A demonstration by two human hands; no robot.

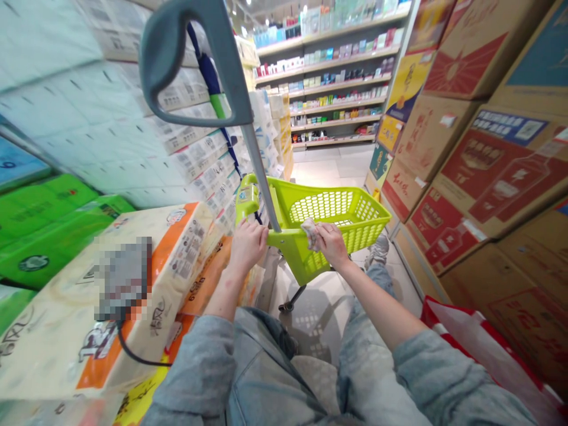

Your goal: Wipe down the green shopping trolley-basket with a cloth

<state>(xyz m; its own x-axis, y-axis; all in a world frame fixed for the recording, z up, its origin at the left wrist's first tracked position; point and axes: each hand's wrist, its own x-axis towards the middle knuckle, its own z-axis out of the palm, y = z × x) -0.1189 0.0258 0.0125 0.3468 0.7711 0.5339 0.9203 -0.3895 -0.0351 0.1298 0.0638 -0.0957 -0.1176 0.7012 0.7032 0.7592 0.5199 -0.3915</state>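
Observation:
A lime-green shopping basket on wheels stands in front of my legs, its perforated inside facing up. Its long grey handle rises from the near left corner to the top of the view. My left hand is closed over the basket's edge, beside the foot of the handle. In my right hand is a crumpled, pale cloth, pinched and pressed against the near rim. Part of the cloth is hidden by the fingers.
Tissue packs are stacked on the left, with a blurred-out device and black cable on top. Cardboard cartons line the right. A red-and-white bag stands at lower right. Stocked shelves cross the far end.

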